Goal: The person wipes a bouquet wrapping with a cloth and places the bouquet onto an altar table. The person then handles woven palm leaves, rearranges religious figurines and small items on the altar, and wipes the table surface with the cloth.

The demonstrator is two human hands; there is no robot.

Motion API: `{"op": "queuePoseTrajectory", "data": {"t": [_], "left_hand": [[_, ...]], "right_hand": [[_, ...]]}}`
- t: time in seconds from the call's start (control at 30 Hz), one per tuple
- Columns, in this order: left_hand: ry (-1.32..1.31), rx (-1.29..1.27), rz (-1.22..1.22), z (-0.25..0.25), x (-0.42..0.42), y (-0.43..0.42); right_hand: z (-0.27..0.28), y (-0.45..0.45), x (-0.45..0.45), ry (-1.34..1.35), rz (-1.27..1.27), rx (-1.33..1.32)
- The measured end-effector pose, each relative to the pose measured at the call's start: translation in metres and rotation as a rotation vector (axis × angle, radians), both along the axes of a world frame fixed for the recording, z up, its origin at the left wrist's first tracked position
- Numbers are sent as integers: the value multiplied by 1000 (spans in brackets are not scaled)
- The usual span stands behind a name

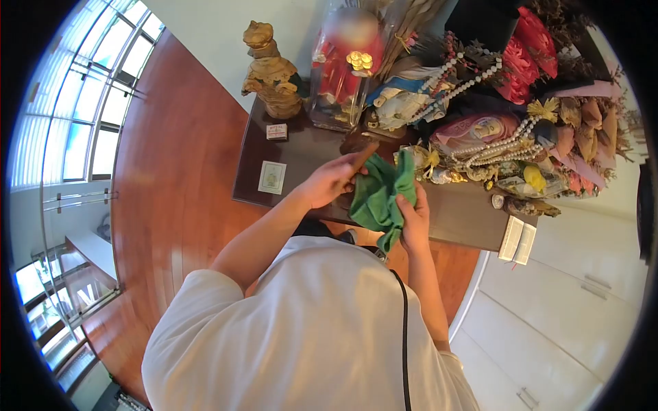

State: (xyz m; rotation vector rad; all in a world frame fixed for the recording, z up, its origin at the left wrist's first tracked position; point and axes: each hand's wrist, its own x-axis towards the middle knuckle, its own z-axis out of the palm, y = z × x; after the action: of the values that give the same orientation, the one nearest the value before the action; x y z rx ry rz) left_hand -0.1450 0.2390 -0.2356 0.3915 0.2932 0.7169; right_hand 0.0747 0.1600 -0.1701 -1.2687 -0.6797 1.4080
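The green cloth [375,200] hangs in folds above the near edge of the dark table [456,219], around its middle; it looks light, soft and limp, with little to break, so a gathered fold should hold better than a loose corner; the right hand [414,218] pinches its right side between thumb and fingers; the left hand [330,181] is closed around a smaller brown piece [366,155], which looks stiff, fairly light and wood-like, best gripped about its middle, though fingers and cloth hide part of it.

Toward the far right corner crowd red flowers [526,55] and dried bunches, probably brittle, leaving the right hand less room on that side; a clear case [339,89] stands by the far edge, a brown figurine [274,75] at the far left corner; strands of white beads [473,79] loop over the crowded things and could snag the cloth; a pale card [272,177] lies beside the left edge, a small box [277,131] farther back.
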Motion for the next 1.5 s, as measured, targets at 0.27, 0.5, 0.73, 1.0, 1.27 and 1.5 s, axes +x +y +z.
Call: {"op": "queuePoseTrajectory", "data": {"t": [0.27, 0.5, 0.73, 1.0, 1.27, 1.5], "left_hand": [[649, 319, 491, -17, 1, 24], [590, 265, 505, -64, -7, 71], [580, 311, 518, -67, 3, 96], [1355, 531, 520, -65, 3, 88], [1456, 599, 548, -84, 6, 77], [1371, 579, 597, -78, 17, 82]], "right_hand": [[10, 10, -13, -201, 509, -54], [-2, -9, -4, -365, 513, -90], [7, -15, 4, -352, 418, -124], [3, -24, 14, -381, 360, -136], [3, -22, 11, -410, 372, -90], [1, -23, 10, -449, 381, -100]]}}
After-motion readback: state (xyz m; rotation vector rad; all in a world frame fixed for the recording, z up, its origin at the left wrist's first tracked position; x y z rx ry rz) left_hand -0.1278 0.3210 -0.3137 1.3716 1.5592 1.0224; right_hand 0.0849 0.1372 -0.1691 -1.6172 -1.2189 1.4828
